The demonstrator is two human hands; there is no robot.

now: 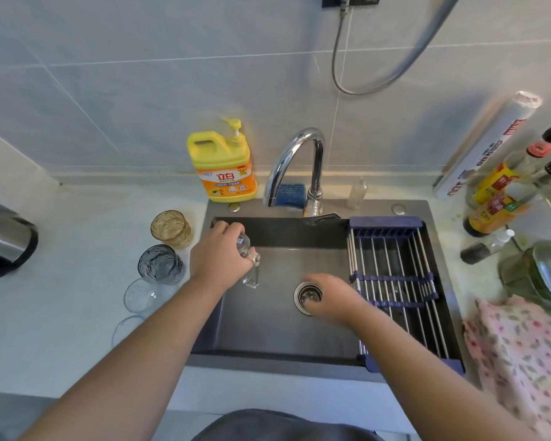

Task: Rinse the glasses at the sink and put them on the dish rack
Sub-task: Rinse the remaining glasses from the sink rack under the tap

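My left hand [221, 254] grips a clear glass [250, 272] from above, over the left part of the dark sink [268, 326]. My right hand [326, 296] hovers over the drain [306, 296], fingers relaxed and holding nothing. On the counter left of the sink stand an amber glass [171, 229], a grey-blue glass [160, 265] and two clear glasses [142, 296] [124, 329]. The dish rack [392, 281], with steel bars and blue ends, spans the sink's right side and holds nothing. The chrome faucet [295, 163] arches over the back rim; no water runs.
A yellow detergent bottle [223, 167] and a blue sponge [290, 194] sit behind the sink. A kettle [4, 240] stands at far left. Sauce bottles [506, 192], a film roll [487, 144], stacked dishes [541, 275] and a floral cloth [522, 354] crowd the right counter.
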